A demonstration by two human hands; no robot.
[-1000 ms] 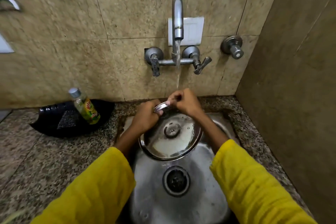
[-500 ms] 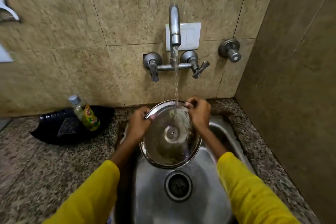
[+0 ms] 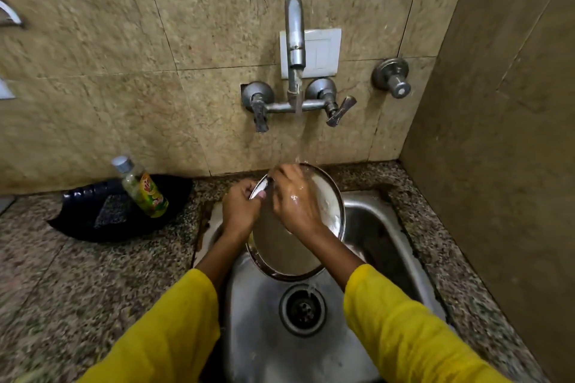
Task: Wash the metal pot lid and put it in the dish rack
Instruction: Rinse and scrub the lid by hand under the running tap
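The round metal pot lid (image 3: 286,253) stands tilted over the steel sink (image 3: 370,227), under the running stream from the tap (image 3: 294,40). My left hand (image 3: 241,211) grips the lid's upper left rim. My right hand (image 3: 295,199), wet, lies flat across the lid's face with fingers spread toward the top edge, covering the knob. Soapy white film shows on the lid's right part. Water runs off the lid's lower edge toward the drain (image 3: 301,309). No dish rack is in view.
A dish soap bottle (image 3: 140,188) leans in a black tray (image 3: 118,211) on the speckled granite counter (image 3: 77,283) at left. Two tap handles (image 3: 337,109) and a separate valve (image 3: 392,78) stick out of the tiled wall. A side wall closes the right.
My right hand has moved from the lid's right rim onto its face, hiding the knob. The lid has tipped more upright under the water. My left hand keeps its grip.
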